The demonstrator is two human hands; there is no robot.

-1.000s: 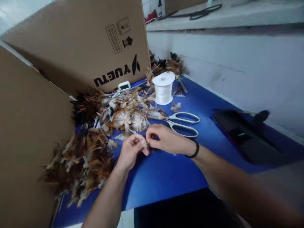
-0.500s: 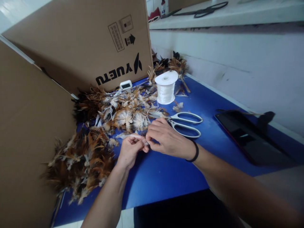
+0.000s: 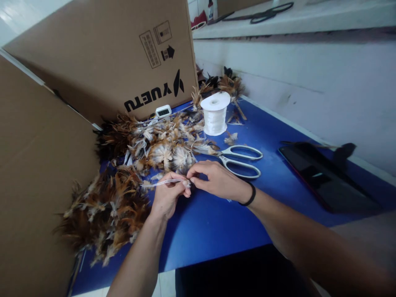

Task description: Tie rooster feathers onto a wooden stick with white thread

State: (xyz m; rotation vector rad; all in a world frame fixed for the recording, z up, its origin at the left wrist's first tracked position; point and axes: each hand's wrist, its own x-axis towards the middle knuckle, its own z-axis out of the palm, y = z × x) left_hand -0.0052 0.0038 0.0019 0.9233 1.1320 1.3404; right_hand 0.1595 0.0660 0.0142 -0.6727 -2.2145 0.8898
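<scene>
My left hand (image 3: pixel 168 196) is closed, thumb and fingers pinching a small feather tuft (image 3: pixel 187 184) and a white ribbon (image 3: pixel 161 182). The ribbon's loose end trails left across the hand. My right hand (image 3: pixel 216 179) meets it at the tuft, thumb and forefinger pinched together; what lies between those fingertips is too small to make out. Just beyond the right hand lie scissors (image 3: pixel 241 161) with pale handles, their blades partly covered by feathers. Heaped feathers (image 3: pixel 167 148), brown and cream, spread behind the hands, and another feather pile (image 3: pixel 105 214) lies to the left.
A white ribbon spool (image 3: pixel 215 115) stands upright behind the scissors. On the right of the blue table (image 3: pixel 213 231) lies a dark phone (image 3: pixel 321 177). A large cardboard box (image 3: pixel 102 53) walls the back and left. A small digital timer (image 3: pixel 163 111) sits against it. Dark scissors (image 3: pixel 269 14) rest on the ledge.
The white ribbon now lies across my left hand with its end reaching left. My right hand's fingers have shifted slightly down and left at the tuft. The table things stay put.
</scene>
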